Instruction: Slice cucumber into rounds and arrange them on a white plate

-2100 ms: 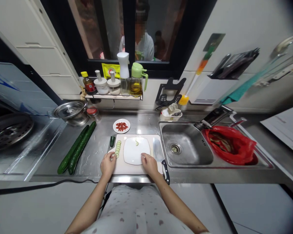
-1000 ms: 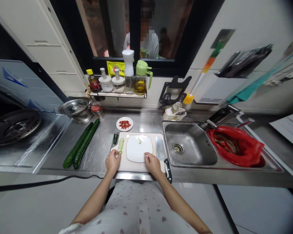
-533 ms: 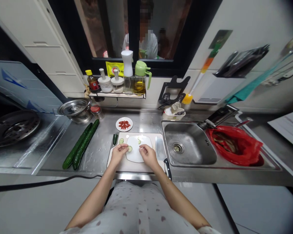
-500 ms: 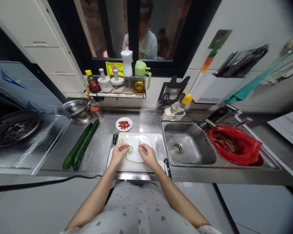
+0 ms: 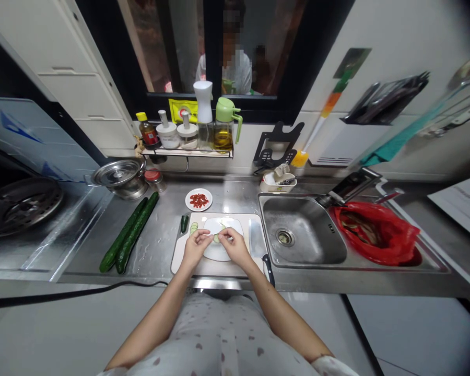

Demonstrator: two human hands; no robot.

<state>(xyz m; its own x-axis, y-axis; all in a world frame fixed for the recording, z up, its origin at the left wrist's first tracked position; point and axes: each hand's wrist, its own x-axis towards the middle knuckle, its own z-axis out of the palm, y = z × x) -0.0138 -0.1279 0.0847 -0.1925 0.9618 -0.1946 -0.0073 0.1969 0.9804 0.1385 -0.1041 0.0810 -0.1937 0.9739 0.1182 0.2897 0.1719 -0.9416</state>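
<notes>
Over a white square plate [image 5: 218,255] on the cutting board [image 5: 180,263], my two hands meet at a thin round cucumber slice [image 5: 216,238]. My left hand [image 5: 196,249] pinches its left edge between thumb and fingers. The fingertips of my right hand [image 5: 235,246] close on the slice's right side. Just beyond, a piece of cucumber slice on the plate is partly hidden by my right fingers. More cucumber slices [image 5: 194,226] lie at the board's upper left. Small dark green cucumber pieces [image 5: 184,224] sit by the board's corner.
A knife [image 5: 269,269] lies along the board's right side, beside the sink [image 5: 305,245]. Two whole cucumbers [image 5: 135,235] rest to the left, near a lidded pot [image 5: 121,177]. Behind the board stands a small plate of red chilli pieces [image 5: 199,200]. A red bag [image 5: 379,235] fills the right basin.
My left hand has moved right with the cucumber slice, toward the plate's middle. My right hand has shifted slightly left, and its fingers now meet the slice.
</notes>
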